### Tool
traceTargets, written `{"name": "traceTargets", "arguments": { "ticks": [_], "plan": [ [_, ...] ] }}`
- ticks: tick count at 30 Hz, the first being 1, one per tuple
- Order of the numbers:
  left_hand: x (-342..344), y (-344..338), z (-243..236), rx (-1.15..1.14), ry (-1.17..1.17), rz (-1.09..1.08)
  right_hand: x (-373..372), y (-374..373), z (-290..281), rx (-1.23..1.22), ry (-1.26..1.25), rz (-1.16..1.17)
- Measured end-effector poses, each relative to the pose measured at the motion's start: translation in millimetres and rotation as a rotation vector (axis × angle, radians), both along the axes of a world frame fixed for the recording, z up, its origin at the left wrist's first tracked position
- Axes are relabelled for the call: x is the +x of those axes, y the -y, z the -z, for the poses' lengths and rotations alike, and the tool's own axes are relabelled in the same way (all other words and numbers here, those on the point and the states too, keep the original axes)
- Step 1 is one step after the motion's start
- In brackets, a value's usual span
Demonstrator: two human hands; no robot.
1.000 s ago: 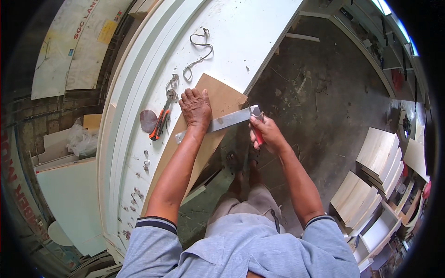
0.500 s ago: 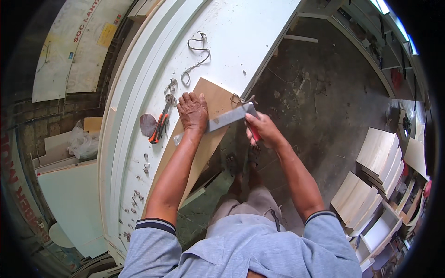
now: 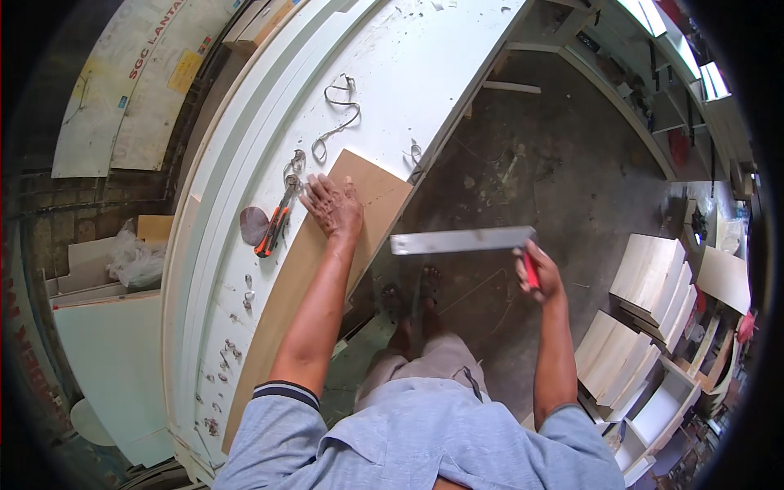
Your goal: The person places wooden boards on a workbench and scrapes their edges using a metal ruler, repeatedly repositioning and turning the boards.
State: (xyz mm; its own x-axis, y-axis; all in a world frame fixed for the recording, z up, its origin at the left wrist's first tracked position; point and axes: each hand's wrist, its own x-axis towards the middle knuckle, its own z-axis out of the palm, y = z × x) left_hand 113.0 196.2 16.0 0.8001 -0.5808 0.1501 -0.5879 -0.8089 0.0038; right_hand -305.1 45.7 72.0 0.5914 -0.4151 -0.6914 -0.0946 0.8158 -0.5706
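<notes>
My left hand (image 3: 333, 209) lies flat on a long brown board (image 3: 384, 181), its fingers stretched out and holding nothing. The board rests on the white worktop, its right edge along the bench edge. Off to the right, my right hand (image 3: 541, 273) is closed around the red handle of a long, flat metal-bladed tool (image 3: 461, 241). Its blade points left, over the floor and apart from the board. The blade's exact kind does not show. Beside my left fingertips lies an orange and black utility knife (image 3: 276, 227), with a brown oval piece (image 3: 254, 225) next to it.
Curled thin strips (image 3: 336, 114) and small scraps (image 3: 231, 351) are scattered over the white worktop (image 3: 408, 65). Stacked pale wooden panels (image 3: 645, 273) stand on the right, near an open white drawer box (image 3: 657, 412). A clear plastic bag (image 3: 135, 260) sits at left.
My right hand has drawn the bladed tool off the board, rightward and down over the floor. A curled strip by the board's far corner now lies on the worktop. My left hand still presses the board.
</notes>
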Motion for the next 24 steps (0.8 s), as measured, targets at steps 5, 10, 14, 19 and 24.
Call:
{"name": "traceTargets", "arguments": {
  "ticks": [5, 10, 14, 19, 24],
  "plan": [
    [-96.5, 21.8, 0.3, -0.31, -0.206, 0.316, -111.7, -28.2, -48.7, -0.128, 0.033, 0.387],
    [-183.3, 19.0, -29.5, -0.353, -0.517, 0.978, -69.7, -26.4, -102.3, -0.509, -0.004, 0.462],
    [-165.1, -21.3, -78.4, -0.574, -0.509, 0.668, 10.7, -19.5, -115.1, -1.066, -0.216, 0.137],
    [-5.3, -207.1, 19.5, -0.327, 0.23, -0.064, 141.3, -71.9, -102.5, -1.718, -0.106, -0.44],
    [-14.1, -222.6, 8.6, -0.487, 0.21, -0.395, 178.1, -110.2, -20.0, -1.763, -0.056, -0.895]
  ]
}}
